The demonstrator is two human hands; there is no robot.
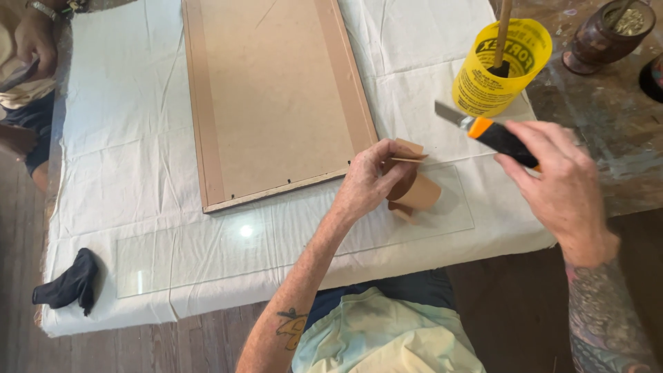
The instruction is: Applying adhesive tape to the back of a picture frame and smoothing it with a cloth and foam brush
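Tape (414,188), a curling brown strip of it, is sitting in the left hand (369,181), whose fingers are pinching one flat end while the rest is looping down in a loose coil onto the glass sheet (207,255). From the head view, the only one, that glass is lying just in front of the frame (276,97), partly tucked under its near edge, and both are resting on a white cloth (124,159). The right hand (556,176) is closed around a black and orange knife (494,135) to the right of the frame, its blade out and pointing toward a yellow cup (501,65) with a wooden handle standing in it. The frame is lying face down, brown backing up, with lighter bands running along both long sides; these look like tape already laid, while the near short edge is showing small tabs and bare board, so I judge the sealing partly done, with that edge and the strip in hand remaining. A black rag (69,283) is lying on the cloth, well left of the frame's near corner. Beyond the frame's far left corner another person's hand (34,41) is showing, apart from the work. A dark jar (608,31) is standing far right of the frame, past the cup.
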